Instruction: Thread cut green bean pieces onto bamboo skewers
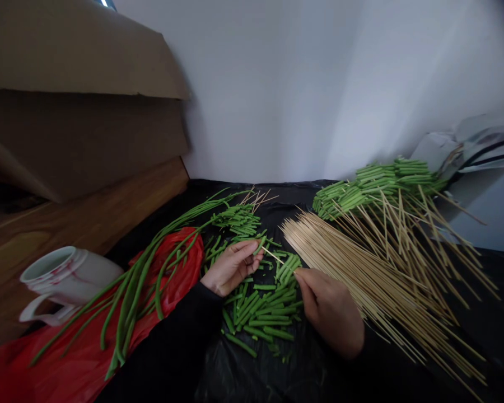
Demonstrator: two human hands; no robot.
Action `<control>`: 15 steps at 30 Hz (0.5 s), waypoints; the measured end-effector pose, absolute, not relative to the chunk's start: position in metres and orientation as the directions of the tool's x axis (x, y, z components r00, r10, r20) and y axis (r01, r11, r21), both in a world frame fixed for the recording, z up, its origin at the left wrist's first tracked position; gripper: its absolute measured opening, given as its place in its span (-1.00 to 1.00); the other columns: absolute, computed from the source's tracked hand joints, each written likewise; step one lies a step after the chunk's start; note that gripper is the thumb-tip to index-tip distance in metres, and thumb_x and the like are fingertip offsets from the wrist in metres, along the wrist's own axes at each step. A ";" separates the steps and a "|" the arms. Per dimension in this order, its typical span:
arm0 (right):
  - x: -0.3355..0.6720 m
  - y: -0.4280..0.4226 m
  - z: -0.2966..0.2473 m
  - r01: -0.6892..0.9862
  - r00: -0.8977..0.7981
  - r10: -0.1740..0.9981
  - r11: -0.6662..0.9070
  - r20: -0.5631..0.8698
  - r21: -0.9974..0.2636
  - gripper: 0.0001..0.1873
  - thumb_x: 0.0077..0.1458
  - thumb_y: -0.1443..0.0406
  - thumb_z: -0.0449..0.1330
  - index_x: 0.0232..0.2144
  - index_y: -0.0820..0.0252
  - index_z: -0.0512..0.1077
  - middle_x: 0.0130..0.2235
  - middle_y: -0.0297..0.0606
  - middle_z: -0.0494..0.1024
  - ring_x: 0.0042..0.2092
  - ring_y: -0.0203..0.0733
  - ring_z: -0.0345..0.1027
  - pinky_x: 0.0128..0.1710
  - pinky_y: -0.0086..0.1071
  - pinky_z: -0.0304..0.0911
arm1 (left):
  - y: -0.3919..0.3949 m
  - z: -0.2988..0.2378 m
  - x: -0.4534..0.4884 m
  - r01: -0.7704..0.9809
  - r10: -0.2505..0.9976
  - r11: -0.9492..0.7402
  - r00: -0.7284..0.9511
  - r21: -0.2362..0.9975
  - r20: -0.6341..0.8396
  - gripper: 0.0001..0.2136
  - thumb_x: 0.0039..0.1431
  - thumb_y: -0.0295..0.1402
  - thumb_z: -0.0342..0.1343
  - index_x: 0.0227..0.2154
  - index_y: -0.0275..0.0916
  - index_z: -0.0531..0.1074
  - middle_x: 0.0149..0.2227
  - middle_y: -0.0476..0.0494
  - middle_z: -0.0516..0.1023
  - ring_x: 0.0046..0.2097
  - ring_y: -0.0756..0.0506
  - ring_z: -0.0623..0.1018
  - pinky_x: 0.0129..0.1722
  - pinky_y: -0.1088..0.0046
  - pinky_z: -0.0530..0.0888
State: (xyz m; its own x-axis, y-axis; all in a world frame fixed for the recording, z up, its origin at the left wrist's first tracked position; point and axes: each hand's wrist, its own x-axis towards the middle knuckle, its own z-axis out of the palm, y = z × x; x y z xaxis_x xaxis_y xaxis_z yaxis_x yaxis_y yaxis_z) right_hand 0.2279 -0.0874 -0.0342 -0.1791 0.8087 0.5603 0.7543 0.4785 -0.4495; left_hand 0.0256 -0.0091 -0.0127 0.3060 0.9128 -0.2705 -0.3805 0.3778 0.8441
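Note:
My left hand (234, 265) pinches a short green bean piece (260, 244) at its fingertips. My right hand (329, 308) is closed on a thin bamboo skewer (274, 256) that carries several bean pieces (288, 266), its tip reaching toward the left hand. Beneath both hands lies a loose heap of cut bean pieces (258, 313) on black plastic sheeting (252, 369). Both sleeves are dark.
Long uncut beans (138, 280) lie over a red plastic bag (67, 358) at the left. A fan of bare skewers (373, 268) spreads on the right, with finished bean skewers (382, 182) stacked behind. A white mug (63, 277) lies tipped beside cardboard boxes (79, 112).

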 end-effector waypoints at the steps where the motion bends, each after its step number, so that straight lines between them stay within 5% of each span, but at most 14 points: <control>1: 0.227 -0.088 -0.034 0.753 -0.181 0.806 0.482 0.563 -0.447 -0.75 0.22 0.43 -0.06 -0.36 0.22 0.41 -0.41 -0.26 0.48 -0.35 -0.26 0.36 -0.30 -0.41 0.14 | -0.009 -0.013 0.026 -0.390 0.911 0.384 0.306 0.837 -0.276 -0.77 -0.17 -0.34 0.41 -0.41 -0.29 0.56 -0.44 -0.05 0.51 -0.42 0.09 0.47 -0.39 0.62 0.42; 15: 0.225 -0.087 -0.039 0.761 -0.183 0.816 0.470 0.548 -0.447 -0.74 0.21 0.43 -0.07 -0.44 0.21 0.37 -0.47 -0.28 0.43 -0.40 -0.27 0.32 -0.34 -0.40 0.10 | -0.011 -0.017 0.033 -0.344 0.949 0.264 0.259 0.901 -0.179 -0.81 -0.09 -0.31 0.37 -0.47 -0.34 0.56 -0.47 -0.03 0.49 -0.43 0.11 0.41 -0.36 0.61 0.37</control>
